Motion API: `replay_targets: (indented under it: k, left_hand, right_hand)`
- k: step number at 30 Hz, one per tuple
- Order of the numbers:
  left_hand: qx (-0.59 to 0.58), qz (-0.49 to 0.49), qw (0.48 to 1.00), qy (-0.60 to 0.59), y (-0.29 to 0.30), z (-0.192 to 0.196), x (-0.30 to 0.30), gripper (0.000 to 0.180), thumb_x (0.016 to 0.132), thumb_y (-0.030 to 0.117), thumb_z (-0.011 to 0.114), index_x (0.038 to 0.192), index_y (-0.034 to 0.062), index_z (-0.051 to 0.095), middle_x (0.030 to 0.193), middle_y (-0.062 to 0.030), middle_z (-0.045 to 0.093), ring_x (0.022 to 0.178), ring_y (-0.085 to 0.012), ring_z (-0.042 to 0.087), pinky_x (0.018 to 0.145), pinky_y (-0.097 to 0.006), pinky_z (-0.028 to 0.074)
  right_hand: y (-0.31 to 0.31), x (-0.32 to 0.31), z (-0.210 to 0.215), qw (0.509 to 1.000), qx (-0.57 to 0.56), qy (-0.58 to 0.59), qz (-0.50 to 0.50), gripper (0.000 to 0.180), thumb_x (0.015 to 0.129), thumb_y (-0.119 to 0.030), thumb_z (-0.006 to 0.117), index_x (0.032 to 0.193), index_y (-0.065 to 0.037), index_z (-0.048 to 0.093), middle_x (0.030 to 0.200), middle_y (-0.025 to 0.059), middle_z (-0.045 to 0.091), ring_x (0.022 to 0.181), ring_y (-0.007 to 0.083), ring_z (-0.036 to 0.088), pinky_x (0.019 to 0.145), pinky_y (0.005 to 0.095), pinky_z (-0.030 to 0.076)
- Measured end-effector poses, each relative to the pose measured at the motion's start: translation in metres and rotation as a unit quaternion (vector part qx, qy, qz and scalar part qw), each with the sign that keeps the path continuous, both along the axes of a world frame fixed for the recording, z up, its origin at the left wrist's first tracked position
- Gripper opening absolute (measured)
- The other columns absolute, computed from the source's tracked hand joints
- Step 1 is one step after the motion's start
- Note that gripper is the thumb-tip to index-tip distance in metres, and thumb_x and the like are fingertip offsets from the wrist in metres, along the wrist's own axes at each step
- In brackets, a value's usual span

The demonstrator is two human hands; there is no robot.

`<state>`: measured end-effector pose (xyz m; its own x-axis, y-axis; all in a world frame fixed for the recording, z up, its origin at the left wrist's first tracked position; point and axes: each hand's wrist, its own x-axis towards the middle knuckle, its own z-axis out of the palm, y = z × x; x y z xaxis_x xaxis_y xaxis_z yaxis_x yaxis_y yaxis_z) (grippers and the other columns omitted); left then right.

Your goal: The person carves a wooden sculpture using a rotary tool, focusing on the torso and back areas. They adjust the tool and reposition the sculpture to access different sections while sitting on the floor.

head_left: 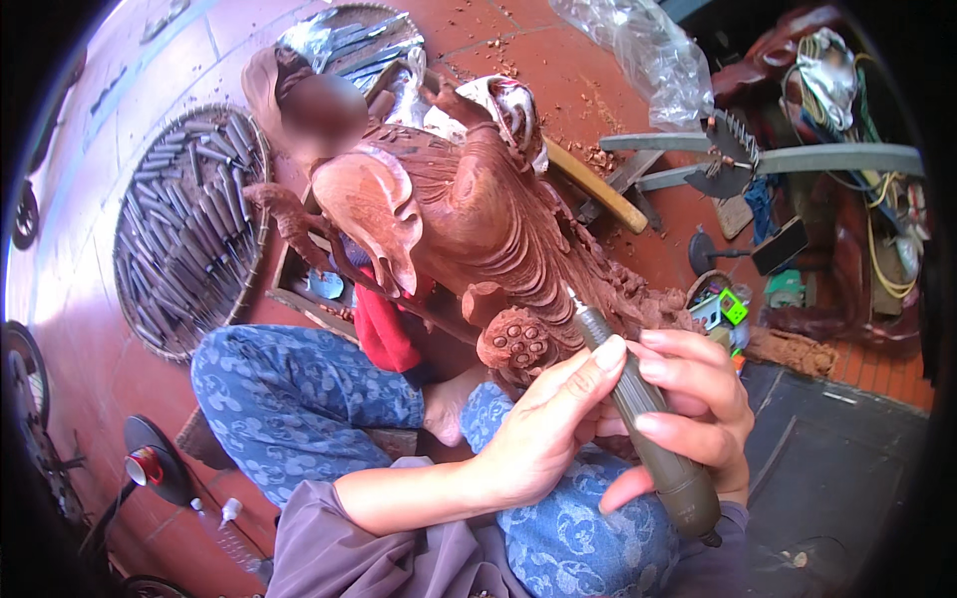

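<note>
Both my hands are closed around a dark grey-green rotary carving handpiece [653,444], a ribbed cylinder with a spring collar and a thin metal tip. My left hand [543,424] pinches its front part with the thumb on top. My right hand [703,399] wraps its fingers round the body from the right side. The tip reaches up to the draped folds of a reddish-brown carved wooden statue [488,204], and I cannot tell whether it touches. Just left of the tip is the statue's carved lotus pod [518,339]. The statue lies tilted before my knees.
Left of the statue, a round woven basket [261,224] holds many wooden-handled chisels. Another tray of tools [374,40] stands at the back. A yellow wooden bar [598,184], a clear plastic bag [648,60] and a grey metal frame [837,157] lie beyond. A plastic bottle [234,538] is at lower left.
</note>
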<state>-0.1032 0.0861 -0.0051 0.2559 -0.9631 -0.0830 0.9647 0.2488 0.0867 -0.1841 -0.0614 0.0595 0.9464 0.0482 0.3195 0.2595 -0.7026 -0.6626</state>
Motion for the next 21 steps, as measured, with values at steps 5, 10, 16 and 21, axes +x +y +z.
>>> replay_targets:
  k: [5,10,16,21]
  left_hand:
    - [0.104,0.025,0.993,-0.055,0.007,-0.002,-0.005,0.041,0.106,0.033,0.036,0.125,0.0006,0.052,0.111,-0.0112,0.063,0.101,-0.0184,0.061,0.091,-0.032,0.048]
    - [0.058,0.011,0.996,0.065,0.017,-0.003,0.002,0.043,0.107,0.037,0.035,0.128,0.0017,0.047,0.105,-0.0046,0.059,0.097,-0.0096,0.055,0.087,-0.025,0.044]
    - [0.104,-0.012,0.993,-0.056,0.028,-0.005,0.017,0.043,0.103,0.033,0.050,0.134,0.0042,0.044,0.106,0.0018,0.053,0.095,-0.0040,0.049,0.082,-0.022,0.041]
    - [0.112,-0.003,0.993,-0.036,0.032,-0.008,0.019,0.036,0.103,0.037,0.048,0.121,0.0055,0.051,0.103,-0.0003,0.059,0.094,-0.0061,0.054,0.083,-0.024,0.043]
  right_hand:
    - [0.010,0.024,-0.007,0.996,-0.085,0.022,-0.018,0.042,0.072,-0.014,0.082,0.107,0.001,0.065,0.108,0.0183,0.065,0.095,0.0332,0.069,0.079,0.0388,0.060]
    - [0.017,0.037,-0.010,0.990,-0.142,0.010,-0.006,0.034,0.073,-0.009,0.079,0.100,0.007,0.066,0.103,0.0207,0.066,0.093,0.0336,0.070,0.078,0.0384,0.061]
    - [0.023,0.049,-0.015,0.986,-0.165,-0.001,-0.004,0.025,0.074,-0.001,0.070,0.095,0.011,0.066,0.096,0.0222,0.066,0.086,0.0340,0.071,0.075,0.0380,0.062]
    - [0.029,0.057,-0.023,0.985,-0.174,-0.009,-0.015,0.020,0.076,-0.001,0.070,0.092,0.010,0.066,0.093,0.0213,0.066,0.084,0.0313,0.071,0.072,0.0351,0.062]
